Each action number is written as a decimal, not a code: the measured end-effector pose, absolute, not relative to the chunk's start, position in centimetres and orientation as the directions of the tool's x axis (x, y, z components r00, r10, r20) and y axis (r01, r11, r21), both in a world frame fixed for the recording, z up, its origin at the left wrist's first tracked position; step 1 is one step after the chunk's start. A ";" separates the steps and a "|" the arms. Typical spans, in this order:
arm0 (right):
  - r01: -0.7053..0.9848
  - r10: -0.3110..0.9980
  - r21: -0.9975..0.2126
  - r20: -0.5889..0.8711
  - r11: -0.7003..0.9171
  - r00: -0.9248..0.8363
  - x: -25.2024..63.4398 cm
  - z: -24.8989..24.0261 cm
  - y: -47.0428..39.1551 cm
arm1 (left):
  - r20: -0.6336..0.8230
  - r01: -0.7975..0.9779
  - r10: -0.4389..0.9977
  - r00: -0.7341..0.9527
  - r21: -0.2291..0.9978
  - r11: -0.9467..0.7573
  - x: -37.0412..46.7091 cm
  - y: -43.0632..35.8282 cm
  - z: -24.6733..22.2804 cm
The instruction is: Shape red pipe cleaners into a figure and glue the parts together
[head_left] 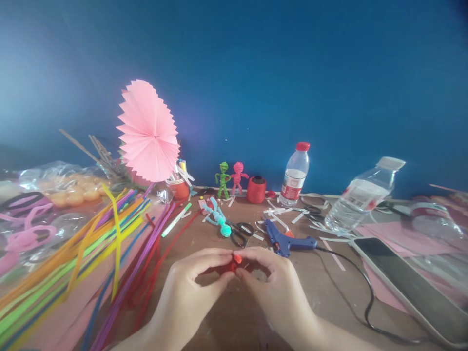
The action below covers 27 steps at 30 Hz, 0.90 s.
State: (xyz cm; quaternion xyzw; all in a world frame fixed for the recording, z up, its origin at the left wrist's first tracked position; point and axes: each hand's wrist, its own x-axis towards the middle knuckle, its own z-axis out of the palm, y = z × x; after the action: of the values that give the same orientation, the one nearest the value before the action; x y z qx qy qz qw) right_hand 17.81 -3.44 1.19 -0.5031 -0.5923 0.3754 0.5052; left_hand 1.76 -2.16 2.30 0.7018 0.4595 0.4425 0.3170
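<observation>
Between the fingertips of both hands is a small red piece (237, 259), perhaps a wound pipe cleaner; fingers cover most of it. My left hand (192, 285) pinches it from the left, thumb and fingers bent. On the other side my right hand (276, 282) is closed on the same piece. Just beyond the fingers lie a turquoise pipe-cleaner figure (220, 218) and black-handled scissors (242, 234). A blue glue gun (287, 240) rests above my right hand, its cord running right. Red pipe cleaners (155, 265) stretch along the table left of my left hand.
Many coloured pipe cleaners (87, 248) spread over the left side. Green (223, 180) and pink figures (238, 178) stand by the blue wall, near a red round container (256, 190). Two water bottles (293, 178), a phone (409, 287) and a pink paper fan (149, 131) are around.
</observation>
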 end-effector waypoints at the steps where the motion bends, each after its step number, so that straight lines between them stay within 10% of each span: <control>1: 0.214 0.973 -0.951 0.231 0.221 0.023 17.8 1.1 -3.4 | 0.336 0.363 0.924 0.183 0.850 -0.381 1.8 -2.2 2.3; 27: 0.188 0.895 -0.875 0.441 0.446 -0.074 18.4 2.0 -4.1 | 0.439 0.434 0.865 0.244 0.748 -0.502 1.2 -2.3 2.8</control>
State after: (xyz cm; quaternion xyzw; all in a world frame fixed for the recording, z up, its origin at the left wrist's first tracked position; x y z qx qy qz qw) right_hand 18.40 -4.13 2.00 -0.4126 -0.6561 0.3264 0.5410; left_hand 1.24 -2.31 2.80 0.7490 0.4337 0.4358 0.2470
